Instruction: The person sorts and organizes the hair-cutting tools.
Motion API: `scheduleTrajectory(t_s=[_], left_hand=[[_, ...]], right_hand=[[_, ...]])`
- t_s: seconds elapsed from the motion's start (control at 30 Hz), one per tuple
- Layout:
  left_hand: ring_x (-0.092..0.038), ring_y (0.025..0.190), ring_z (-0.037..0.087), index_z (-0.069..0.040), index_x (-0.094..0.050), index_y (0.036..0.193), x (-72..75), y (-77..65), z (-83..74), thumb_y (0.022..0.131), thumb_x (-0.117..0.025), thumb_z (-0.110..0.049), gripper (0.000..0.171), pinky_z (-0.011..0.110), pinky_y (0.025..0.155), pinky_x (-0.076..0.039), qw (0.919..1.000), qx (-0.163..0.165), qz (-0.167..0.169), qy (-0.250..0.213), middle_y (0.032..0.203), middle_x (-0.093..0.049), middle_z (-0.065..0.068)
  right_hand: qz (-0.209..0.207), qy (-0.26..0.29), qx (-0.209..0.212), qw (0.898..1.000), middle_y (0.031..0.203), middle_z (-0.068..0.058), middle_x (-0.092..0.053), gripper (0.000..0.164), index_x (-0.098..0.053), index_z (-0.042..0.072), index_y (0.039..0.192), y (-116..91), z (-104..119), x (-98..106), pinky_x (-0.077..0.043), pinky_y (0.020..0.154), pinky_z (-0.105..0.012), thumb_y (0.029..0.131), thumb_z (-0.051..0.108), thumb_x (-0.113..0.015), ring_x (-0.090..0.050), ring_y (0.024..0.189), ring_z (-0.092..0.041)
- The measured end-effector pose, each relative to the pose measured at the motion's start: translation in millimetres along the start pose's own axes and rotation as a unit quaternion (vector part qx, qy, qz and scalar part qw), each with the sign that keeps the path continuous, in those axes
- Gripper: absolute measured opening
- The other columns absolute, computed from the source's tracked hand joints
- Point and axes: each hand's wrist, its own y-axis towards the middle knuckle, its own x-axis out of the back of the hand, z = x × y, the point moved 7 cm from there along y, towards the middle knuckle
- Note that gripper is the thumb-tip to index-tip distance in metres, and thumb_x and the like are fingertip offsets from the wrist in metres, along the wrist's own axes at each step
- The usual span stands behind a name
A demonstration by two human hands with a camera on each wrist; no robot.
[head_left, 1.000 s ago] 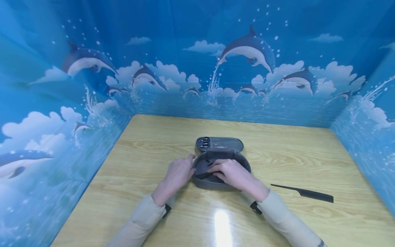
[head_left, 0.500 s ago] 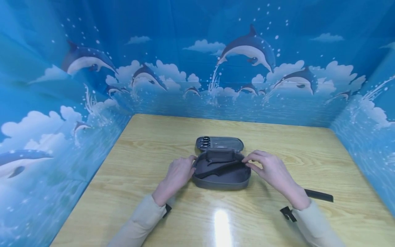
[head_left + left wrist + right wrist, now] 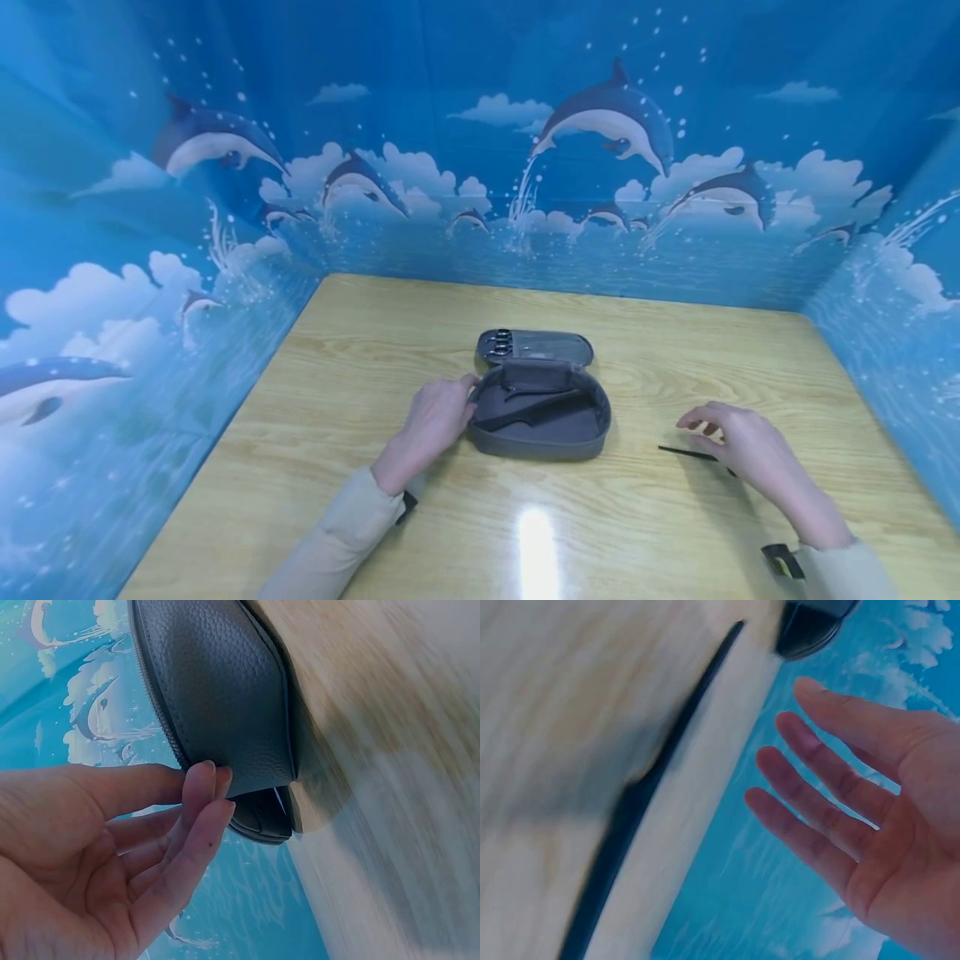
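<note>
A grey zippered case (image 3: 536, 447) stands with its lid (image 3: 553, 347) folded back behind it. Across its inside lies a black comb-like tool (image 3: 536, 412), with a smaller dark item behind it. My left hand (image 3: 431, 421) pinches the case's left rim; in the left wrist view, the thumb and fingertips of that hand (image 3: 112, 859) meet at the leather edge beside the zipper. To the right, my right hand (image 3: 753, 450) hovers over a black rat-tail comb (image 3: 686, 452), covering most of it. The right wrist view shows that hand (image 3: 855, 806) with fingers spread, apart from the comb (image 3: 622, 817).
Several small metal tools (image 3: 501, 342) sit in loops at the left of the lid. The wood-grain table (image 3: 360, 333) is bounded at the back and sides by a blue dolphin-print curtain (image 3: 420, 167).
My right hand has left the black tool inside the case and moved right to above the rat-tail comb. The left hand stays at the case rim.
</note>
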Motion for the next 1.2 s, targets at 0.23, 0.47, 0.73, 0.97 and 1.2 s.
scheduleTrajectory(t_s=[0.23, 0.47, 0.73, 0.97, 1.2], left_hand=[[-0.064, 0.063, 0.022, -0.002, -0.073, 0.115, 0.6, 1.8, -0.3, 0.085, -0.080, -0.010, 0.032, 0.030, 0.050, -0.050, 1.0000, -0.008, -0.005, 0.001, 0.082, -0.073, 0.012], [-0.062, 0.062, 0.021, -0.003, -0.072, 0.117, -0.1, 3.5, 1.7, 0.085, -0.079, -0.009, 0.033, 0.029, 0.050, -0.049, 1.0000, -0.002, 0.000, -0.008, 0.082, -0.073, 0.012], [-0.064, 0.065, 0.022, -0.004, -0.071, 0.119, 0.1, 4.7, 4.0, 0.086, -0.079, -0.008, 0.034, 0.030, 0.052, -0.050, 0.9997, 0.004, 0.007, -0.022, 0.085, -0.074, 0.012], [-0.058, 0.061, 0.017, -0.006, -0.071, 0.120, -1.7, 3.8, 4.7, 0.087, -0.078, -0.009, 0.034, 0.027, 0.052, -0.047, 0.9991, 0.004, 0.013, -0.040, 0.080, -0.072, 0.009], [-0.055, 0.061, 0.016, -0.007, -0.070, 0.121, -3.9, 4.0, 4.8, 0.087, -0.079, -0.010, 0.035, 0.029, 0.053, -0.047, 0.9993, 0.000, 0.017, -0.033, 0.074, -0.068, 0.006]], right_hand=[[0.059, -0.002, -0.066, 0.996, 0.107, -0.015, -0.072, 0.027, -0.076, 0.012, 0.109, -26, -50, -3, -0.055, 0.066, -0.053, 0.083, 0.016, -0.082, -0.068, 0.093, -0.039], [0.117, -0.002, -0.095, 0.989, 0.100, -0.016, -0.071, 0.034, -0.075, 0.010, 0.105, -40, -83, -9, -0.053, 0.068, -0.057, 0.074, 0.017, -0.087, -0.067, 0.090, -0.040], [0.119, 0.002, -0.072, 0.990, 0.081, 0.007, -0.064, 0.028, -0.071, 0.014, 0.092, -37, -88, -15, -0.053, 0.066, -0.044, 0.069, 0.009, -0.087, -0.061, 0.075, -0.016], [0.151, 0.017, -0.079, 0.985, 0.080, 0.007, -0.058, 0.028, -0.066, 0.017, 0.089, -34, -93, -19, -0.047, 0.065, -0.035, 0.071, 0.008, -0.085, -0.055, 0.075, -0.012], [0.134, 0.030, -0.063, 0.988, 0.080, 0.012, -0.062, 0.025, -0.065, 0.023, 0.089, -39, -90, -18, -0.046, 0.065, -0.033, 0.078, 0.009, -0.082, -0.056, 0.072, -0.001]])
